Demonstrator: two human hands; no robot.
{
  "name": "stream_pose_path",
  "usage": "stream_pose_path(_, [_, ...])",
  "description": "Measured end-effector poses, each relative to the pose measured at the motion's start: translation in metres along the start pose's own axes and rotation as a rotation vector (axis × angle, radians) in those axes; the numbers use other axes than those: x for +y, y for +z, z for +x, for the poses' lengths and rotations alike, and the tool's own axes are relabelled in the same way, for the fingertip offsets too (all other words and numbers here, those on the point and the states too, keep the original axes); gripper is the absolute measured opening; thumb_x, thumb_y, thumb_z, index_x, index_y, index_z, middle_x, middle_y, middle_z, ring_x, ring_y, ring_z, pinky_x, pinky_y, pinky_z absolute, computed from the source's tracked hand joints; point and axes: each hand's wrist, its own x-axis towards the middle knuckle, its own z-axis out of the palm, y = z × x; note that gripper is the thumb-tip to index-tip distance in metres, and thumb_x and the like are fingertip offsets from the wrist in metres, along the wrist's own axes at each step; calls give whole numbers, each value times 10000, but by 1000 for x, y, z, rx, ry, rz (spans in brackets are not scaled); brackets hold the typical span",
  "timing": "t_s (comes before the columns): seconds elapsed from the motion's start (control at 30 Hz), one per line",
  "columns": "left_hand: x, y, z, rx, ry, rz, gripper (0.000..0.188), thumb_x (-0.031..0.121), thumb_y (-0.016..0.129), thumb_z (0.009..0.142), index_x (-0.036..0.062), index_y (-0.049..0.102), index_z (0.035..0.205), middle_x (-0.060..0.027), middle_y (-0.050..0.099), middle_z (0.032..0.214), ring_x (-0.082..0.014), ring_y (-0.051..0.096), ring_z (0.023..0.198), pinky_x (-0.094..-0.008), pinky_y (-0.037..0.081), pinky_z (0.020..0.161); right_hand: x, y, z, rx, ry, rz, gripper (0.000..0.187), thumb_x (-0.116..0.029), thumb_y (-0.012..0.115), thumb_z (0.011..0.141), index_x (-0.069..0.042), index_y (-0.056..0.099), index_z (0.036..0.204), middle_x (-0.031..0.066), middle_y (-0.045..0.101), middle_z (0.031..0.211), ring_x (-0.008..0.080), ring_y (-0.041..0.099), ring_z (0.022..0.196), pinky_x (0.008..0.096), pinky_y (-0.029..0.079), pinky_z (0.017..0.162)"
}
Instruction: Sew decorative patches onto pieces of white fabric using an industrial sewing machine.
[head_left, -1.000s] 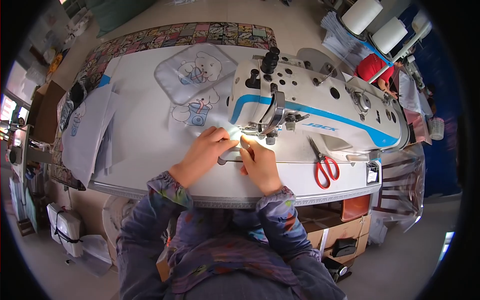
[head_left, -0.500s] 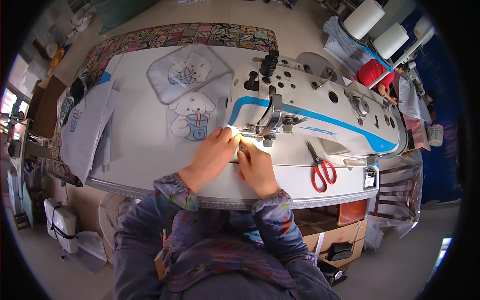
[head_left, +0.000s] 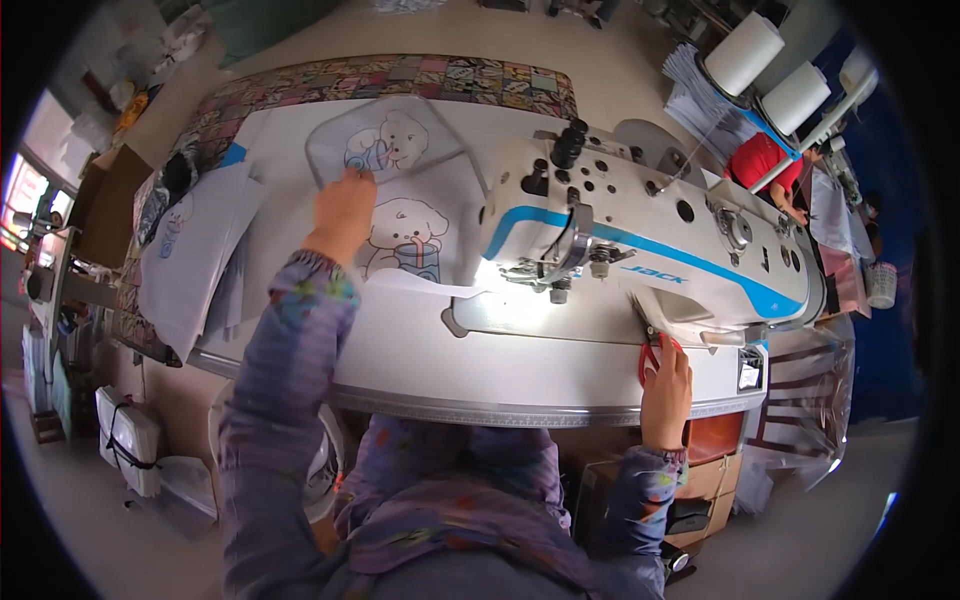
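Note:
My left hand (head_left: 345,215) is closed at the edge of a translucent sheet (head_left: 425,222) printed with a white puppy and a blue cup. A similar puppy print with grey edging (head_left: 335,135) lies just beyond its fingertips. The near edge of the sheet curls up beside the needle area of the white and blue sewing machine (head_left: 560,225). At the right, my right hand (head_left: 668,402) has its fingers around the red handles of a pair of scissors (head_left: 645,362). Their blades point away from me and are partly hidden under the machine arm.
Printed sheets (head_left: 190,255) are stacked at the table's left side. A measuring strip (head_left: 480,415) runs along the front edge. White thread cones (head_left: 745,52) stand behind the machine, near a person in red (head_left: 765,165). Cardboard boxes (head_left: 715,480) sit below at the right.
Both hands have left the needle area. My left hand went up and left onto the printed sheet. My right hand moved right and took hold of the scissors. The view shifted slightly.

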Motion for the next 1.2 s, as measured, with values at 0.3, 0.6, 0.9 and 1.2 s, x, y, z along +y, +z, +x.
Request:
stream_pose_path(0.3, [-123, -136, -55, 587, -174, 157, 182, 128, 641, 925, 113, 797, 1018, -129, 698, 953, -346, 715, 829, -459, 575, 740, -41, -19, -5, -570, 12, 1018, 490, 41, 652, 907, -1, 575, 1389, 85, 688, 1135, 130, 660, 915, 279, 548, 796])
stream_pose_path(0.6, [-93, -203, -151, 531, -251, 2, 138, 70, 691, 870, 66, 810, 940, -113, 659, 864, -323, 677, 787, -427, 536, 700, -290, 27, -39, -1205, -53, 1906, 706, -508, 536, 1091, -46, 342, 1588, 66, 594, 1225, 184, 628, 993, 323, 494, 852])
stream_pose_path(0.9, [-98, -165, -220, 427, -354, -146, 143, 16, 672, 871, 31, 784, 958, -103, 649, 879, -306, 664, 805, -399, 528, 724, -331, 38, -29, -780, -105, 1608, 467, -369, 538, 1115, -35, 461, 1432, 41, 566, 902, 119, 609, 667, 264, 463, 578])
stream_pose_path(1.2, [-168, -4, -468, 285, -783, -124, 212, -62, 612, 861, 7, 768, 987, -148, 698, 1060, -357, 693, 996, -429, 553, 860, -170, -7, -53, -674, -29, 1151, 412, -118, 625, 1028, 2, 531, 1411, 34, 601, 810, 110, 619, 612, 258, 510, 564])
